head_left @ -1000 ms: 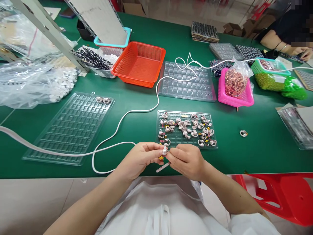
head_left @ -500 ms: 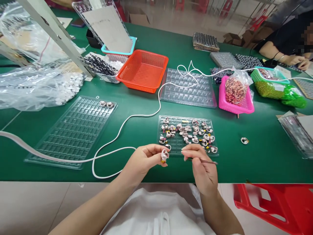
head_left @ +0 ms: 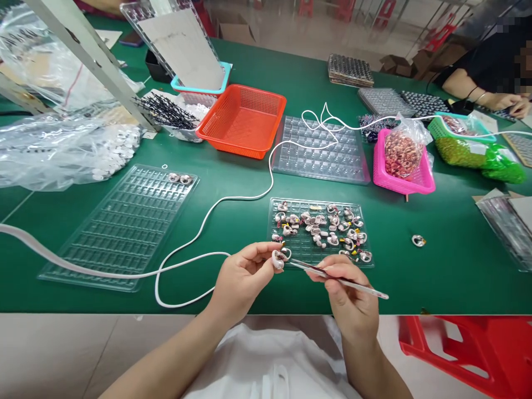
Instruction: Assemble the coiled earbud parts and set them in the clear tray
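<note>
Between the thumb and fingers of my left hand (head_left: 245, 274) is a small white and silver earphone part (head_left: 278, 259), pinched at the fingertips. My right hand (head_left: 349, 288) is closed around a pair of metal tweezers (head_left: 349, 281). Their tips point left and end close beside the earphone part; whether they touch it I cannot tell. Just beyond both hands lies a clear plastic tray (head_left: 305, 246) with many similar loose parts, some showing yellow and pink bits. Another such part (head_left: 418, 240) sits alone on the green table to the right.
A second clear tray (head_left: 103, 221) with two pieces at its far end is on the left. A white cable (head_left: 216, 208) winds across the table. Farther back stand an orange basket (head_left: 245, 124) and a pink basket (head_left: 405, 180). A co-worker's hands (head_left: 505, 102) are at the far right.
The tweezers in my right hand have turned, so their tips now reach toward my left hand. The earphone part has been rotated in my left fingers.
</note>
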`<state>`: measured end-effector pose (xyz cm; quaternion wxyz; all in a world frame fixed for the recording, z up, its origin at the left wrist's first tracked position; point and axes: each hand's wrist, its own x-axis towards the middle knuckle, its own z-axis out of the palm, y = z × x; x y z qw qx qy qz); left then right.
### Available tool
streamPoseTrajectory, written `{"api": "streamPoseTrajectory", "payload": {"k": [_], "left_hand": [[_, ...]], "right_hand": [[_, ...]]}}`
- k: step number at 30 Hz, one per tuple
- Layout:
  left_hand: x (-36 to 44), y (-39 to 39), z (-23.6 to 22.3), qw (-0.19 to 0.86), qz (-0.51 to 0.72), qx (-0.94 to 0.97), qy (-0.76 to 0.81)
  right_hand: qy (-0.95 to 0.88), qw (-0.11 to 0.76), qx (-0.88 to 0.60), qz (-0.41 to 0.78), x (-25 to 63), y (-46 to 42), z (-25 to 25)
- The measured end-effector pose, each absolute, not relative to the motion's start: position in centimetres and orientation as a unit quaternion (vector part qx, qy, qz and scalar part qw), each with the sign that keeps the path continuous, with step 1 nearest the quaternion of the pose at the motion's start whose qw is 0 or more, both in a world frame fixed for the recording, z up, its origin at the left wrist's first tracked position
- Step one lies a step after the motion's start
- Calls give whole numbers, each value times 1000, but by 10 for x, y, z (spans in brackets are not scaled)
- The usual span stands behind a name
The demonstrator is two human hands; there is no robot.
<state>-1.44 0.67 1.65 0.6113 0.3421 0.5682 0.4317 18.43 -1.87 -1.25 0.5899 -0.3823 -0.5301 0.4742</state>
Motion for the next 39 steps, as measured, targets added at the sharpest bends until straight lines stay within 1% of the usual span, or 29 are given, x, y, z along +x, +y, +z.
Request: {"api": "streamPoseTrajectory", "payload": {"k": [9, 19, 27, 32, 36, 39], "left_hand": [[-13, 4, 15, 572, 445, 372, 580], [-12, 4, 12, 570, 461, 374, 568], [-13, 4, 12, 569, 459, 381, 567], [-14, 3, 10, 564, 451, 392, 570], [-14, 2, 11, 542, 451, 410, 578], [-14, 1, 12, 517, 450, 437, 582]], "right_hand": [[-576, 580, -386, 428, 174, -24, -17], [-607, 570, -383, 400, 174, -23, -23], [-584, 585, -348, 443, 168, -23, -22], [-604, 573, -339, 438, 171, -22, -23], [-608, 569, -330, 445, 174, -20, -23], [-580, 579, -322, 474, 174, -19, -22]]}}
